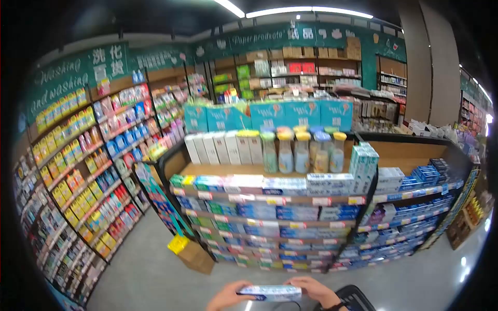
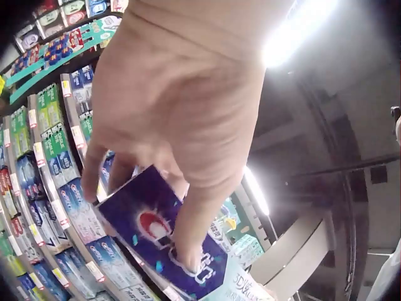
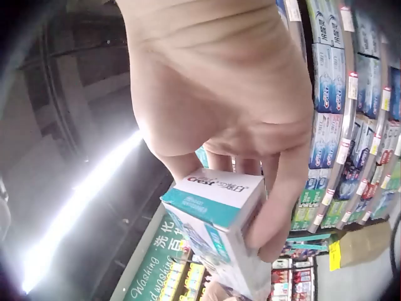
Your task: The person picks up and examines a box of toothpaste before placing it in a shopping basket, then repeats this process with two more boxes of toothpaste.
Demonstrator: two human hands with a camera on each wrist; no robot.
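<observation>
Low in the head view, a long toothpaste box [image 1: 277,294] is held level between my two hands. My left hand [image 1: 229,295] grips its left end, and the thumb lies along the dark blue-purple side [image 2: 147,229] in the left wrist view. At the opposite end my right hand [image 1: 316,291] holds the box between thumb and fingers. The right wrist view shows that end, white with Crest lettering [image 3: 216,185] and a teal band. Part of the box is hidden behind the fingers.
A shelf unit [image 1: 270,199] packed with toothpaste boxes stands ahead, topped by bottles with coloured caps [image 1: 301,153]. On the floor at its left is a brown carton [image 1: 194,257]. A black basket-like object [image 1: 358,299] sits beside my right wrist. Stocked wall shelves [image 1: 78,171] line the left.
</observation>
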